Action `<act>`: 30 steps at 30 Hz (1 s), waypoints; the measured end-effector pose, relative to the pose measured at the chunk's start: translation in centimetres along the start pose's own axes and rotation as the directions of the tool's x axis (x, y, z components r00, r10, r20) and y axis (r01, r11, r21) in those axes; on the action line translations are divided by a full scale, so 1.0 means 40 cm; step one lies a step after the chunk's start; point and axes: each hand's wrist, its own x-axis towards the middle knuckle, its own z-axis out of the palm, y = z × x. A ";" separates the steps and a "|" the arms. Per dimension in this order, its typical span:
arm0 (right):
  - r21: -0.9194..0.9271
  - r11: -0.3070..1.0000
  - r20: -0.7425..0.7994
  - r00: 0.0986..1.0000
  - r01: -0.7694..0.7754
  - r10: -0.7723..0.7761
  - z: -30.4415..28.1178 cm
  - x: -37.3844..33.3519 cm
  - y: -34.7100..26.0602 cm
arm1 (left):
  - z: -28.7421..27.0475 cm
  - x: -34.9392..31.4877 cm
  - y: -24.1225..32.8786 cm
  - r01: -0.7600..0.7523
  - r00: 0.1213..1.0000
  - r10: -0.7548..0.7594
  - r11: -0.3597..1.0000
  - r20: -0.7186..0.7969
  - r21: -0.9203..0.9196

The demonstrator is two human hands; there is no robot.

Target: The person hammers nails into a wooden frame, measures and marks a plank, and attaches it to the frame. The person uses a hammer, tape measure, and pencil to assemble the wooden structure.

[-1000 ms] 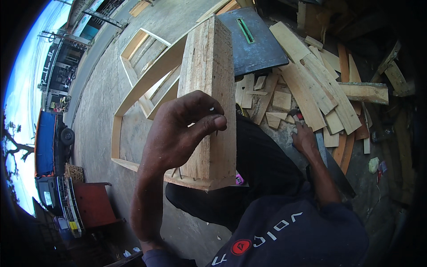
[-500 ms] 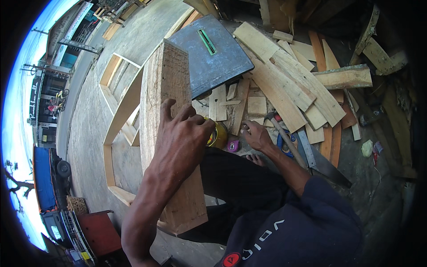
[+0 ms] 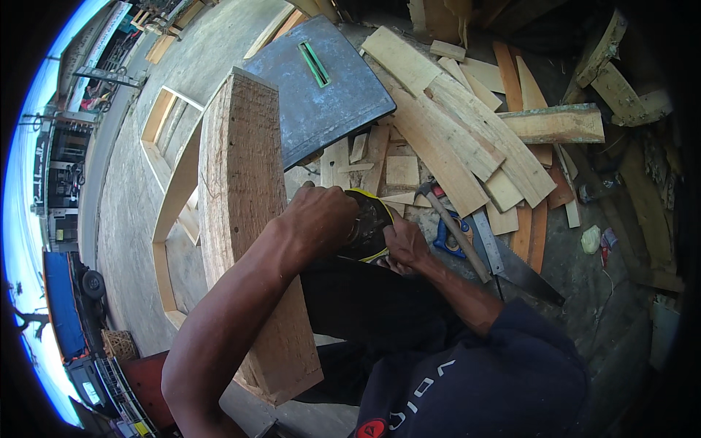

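A round, dark container with a bright yellow rim (image 3: pixel 374 228) sits just above the black-trousered leg (image 3: pixel 365 292), its inside dull and shadowed. The right hand (image 3: pixel 407 244) grasps its right side. The left hand (image 3: pixel 321 213) covers its left side; its fingertips are hidden, so whether they pinch anything cannot be told. What lies inside is too dark to make out. A thick, rough-faced pale wooden beam (image 3: pixel 244 175) stands close by on the left, partly hidden by the left forearm. Beyond its edge, grey concrete ground (image 3: pixel 124 197) stretches leftward; a wooden-handled hammer (image 3: pixel 461 237) lies near the right hand.
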 end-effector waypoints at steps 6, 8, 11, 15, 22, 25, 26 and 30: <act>-0.079 0.992 -0.388 0.913 0.100 -0.123 -0.178 -0.074 -0.013 | -0.040 -0.106 -0.013 -0.211 0.810 0.178 0.977 -0.559 0.005; -0.061 0.988 -0.376 0.921 -0.139 0.107 -0.211 -0.041 -0.011 | -0.054 -0.158 -0.023 -0.247 0.756 0.164 0.968 -0.633 -0.045; 0.106 0.954 -0.274 0.914 -0.281 0.300 -0.237 0.028 0.007 | -0.053 -0.231 -0.027 -0.215 0.726 0.090 0.971 -0.682 -0.100; 0.195 0.950 -0.352 0.887 -0.242 0.298 -0.214 0.054 0.048 | -0.004 -0.291 -0.047 -0.168 0.690 -0.022 0.967 -0.723 -0.190; -0.666 0.739 -0.367 0.818 0.101 -0.443 -0.237 0.136 0.002 | 0.078 -0.260 -0.096 -0.238 0.575 -0.075 0.938 -0.815 -0.254; -0.634 0.749 0.115 0.981 0.194 -0.156 -0.252 0.266 -0.083 | 0.085 -0.253 -0.098 -0.273 0.533 -0.123 0.911 -0.837 -0.308; -0.658 0.753 0.105 0.989 -0.006 0.100 -0.227 0.313 -0.106 | 0.085 -0.253 -0.098 -0.270 0.521 -0.135 0.910 -0.843 -0.313; -0.980 0.166 0.157 0.935 0.107 0.319 -0.043 0.489 -0.105 | 0.081 -0.261 -0.105 -0.308 0.528 -0.169 0.876 -0.832 -0.372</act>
